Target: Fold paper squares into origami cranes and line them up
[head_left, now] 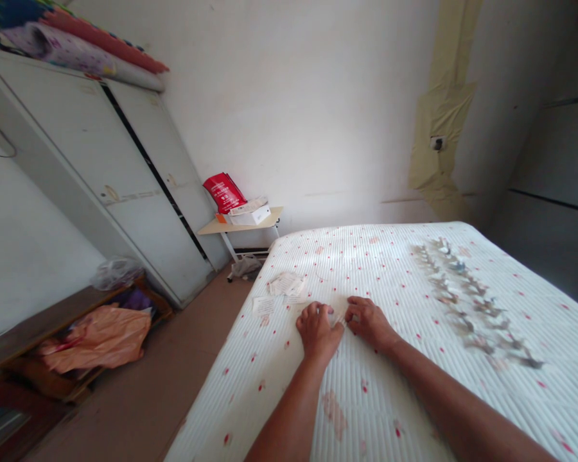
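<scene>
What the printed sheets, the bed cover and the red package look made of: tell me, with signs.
Printed sheets: thin, matte paper, most likely; rows of print and straight edges show.
Bed cover: matte fabric, apparently quilted; close ridges run across its surface. The fibre can't be told.
Red package: perhaps smooth plastic film; the even red and pouch-like shape suggest it, but coated paper is possible.

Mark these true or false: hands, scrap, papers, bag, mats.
1. The left hand and right hand are both over the bed. True.
2. A pale scrap shows between the two. True.
3. The papers lie right of the right hand. False: the papers lie left of it, beyond the left hand.
4. The red bag is on the floor. False: the red bag is on the table.
5. Mats lie atop the cabinet. True.
</scene>
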A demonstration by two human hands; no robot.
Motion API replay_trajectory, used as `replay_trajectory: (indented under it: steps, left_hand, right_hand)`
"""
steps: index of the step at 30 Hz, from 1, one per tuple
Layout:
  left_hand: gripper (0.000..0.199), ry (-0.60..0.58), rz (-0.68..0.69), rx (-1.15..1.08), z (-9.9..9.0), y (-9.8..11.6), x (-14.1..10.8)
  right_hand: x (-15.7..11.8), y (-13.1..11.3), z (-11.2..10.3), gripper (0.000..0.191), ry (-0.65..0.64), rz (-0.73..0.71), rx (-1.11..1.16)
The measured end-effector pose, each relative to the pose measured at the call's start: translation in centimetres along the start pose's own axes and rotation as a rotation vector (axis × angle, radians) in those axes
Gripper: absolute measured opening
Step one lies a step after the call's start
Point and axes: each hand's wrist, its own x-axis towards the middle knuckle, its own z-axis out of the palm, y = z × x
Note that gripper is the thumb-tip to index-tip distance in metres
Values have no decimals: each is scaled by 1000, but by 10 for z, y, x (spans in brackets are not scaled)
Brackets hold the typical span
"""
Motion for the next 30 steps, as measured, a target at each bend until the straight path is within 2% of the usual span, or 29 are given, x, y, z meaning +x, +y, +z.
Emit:
replay_trajectory:
  steps: [10,30]
  left_hand:
    - [31,-80,-28,-4,-3,-7,4]
    - [34,-85,-10,-26,-7,-12,4]
  right_hand:
    - [1,4,1,17,-10,-7,3]
    - [-1,5,-12,32,-17,-16,138]
